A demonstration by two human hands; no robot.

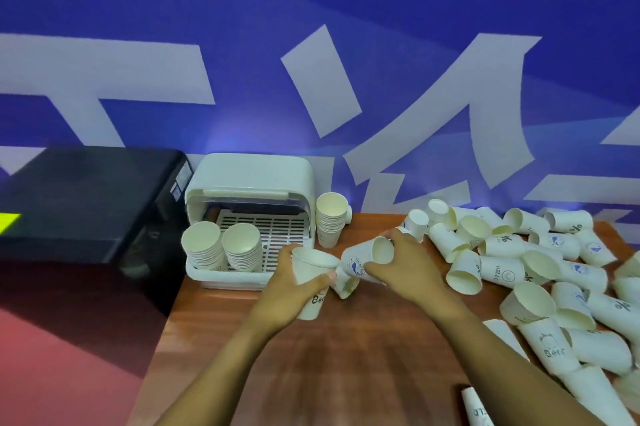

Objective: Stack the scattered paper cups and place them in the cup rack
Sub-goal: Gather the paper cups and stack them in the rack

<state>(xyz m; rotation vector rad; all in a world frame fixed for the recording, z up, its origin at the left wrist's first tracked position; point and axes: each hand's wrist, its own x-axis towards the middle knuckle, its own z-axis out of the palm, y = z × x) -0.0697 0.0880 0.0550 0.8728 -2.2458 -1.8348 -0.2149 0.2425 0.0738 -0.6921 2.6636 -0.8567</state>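
My left hand (285, 290) grips an upright white paper cup (311, 273) above the wooden table. My right hand (403, 266) holds a second cup (363, 257) on its side, its blue print facing me and its mouth turned to the right. A third cup (346, 283) lies on the table just below the two. The white cup rack (249, 183) stands at the back left with its lid raised; two cup stacks (221, 249) sit in its front left. Another stack (330, 221) stands beside the rack on its right. Several loose cups (519, 270) lie scattered to the right.
A black machine (86, 197) stands left of the rack, off the table's left edge. A blue wall with white lettering rises behind. Bare wood of the table (346, 356) shows in front of my hands. One cup (476, 406) lies at the bottom edge.
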